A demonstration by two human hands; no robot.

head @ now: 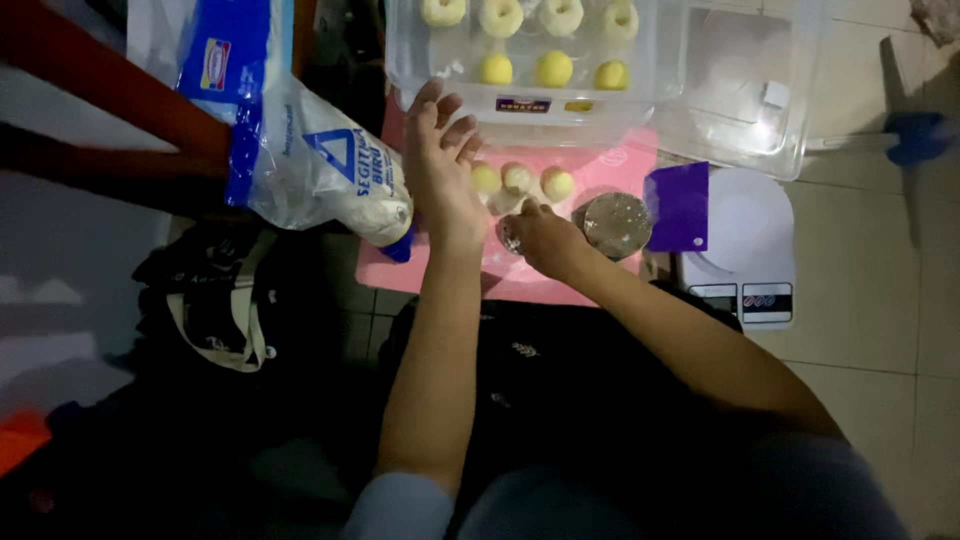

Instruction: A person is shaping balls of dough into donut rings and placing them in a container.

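My left hand [440, 165] hovers flat with fingers spread over the left part of a pink mat [600, 175], close to three pale yellow dough balls [520, 180] in a row. My right hand [540, 238] rests on the mat with its fingers pinched around a small shiny object [511, 240], which I cannot make out. A round flour-dusted lump [616, 224] lies just right of that hand. Behind the mat stands a clear plastic box [520, 100] with several dough balls [553, 68] inside.
A white and blue flour bag [320, 160] leans at the left of the mat. A purple scraper [678, 207] lies on a white kitchen scale [745, 250] at the right. The box's clear lid [745, 85] sits at back right. A dark bag [215, 300] lies on the floor.
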